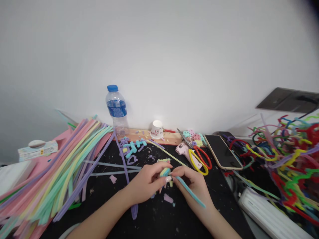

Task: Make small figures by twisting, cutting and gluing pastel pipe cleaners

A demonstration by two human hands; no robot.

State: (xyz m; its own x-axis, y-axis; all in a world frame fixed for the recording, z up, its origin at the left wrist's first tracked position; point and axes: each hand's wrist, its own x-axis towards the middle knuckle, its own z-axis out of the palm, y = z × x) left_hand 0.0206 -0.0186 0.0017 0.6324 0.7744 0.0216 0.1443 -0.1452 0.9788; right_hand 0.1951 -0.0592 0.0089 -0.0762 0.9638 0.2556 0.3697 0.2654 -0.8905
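My left hand (147,182) pinches a small coiled piece of pipe cleaner (164,172), striped yellow and blue, between thumb and fingers. Close against it, my right hand (193,184) has its fingertips closed on a light blue pipe cleaner (190,191), whose free end trails back over the palm toward the wrist. Whether the blue length joins the coil is hidden by the fingertips. Just beyond my hands, a pale yellow pipe cleaner (166,152) lies slanting across the black work surface (154,222). Purple scraps (168,198) lie below the fingers.
Pastel pipe cleaners (62,172) are heaped at left; a colourful tangle (299,159) fills the right. Along the back stand a water bottle (117,109) and paper cup (157,129). Scissors (199,161), a pink glue gun (184,150) and a phone (223,152) lie right of centre.
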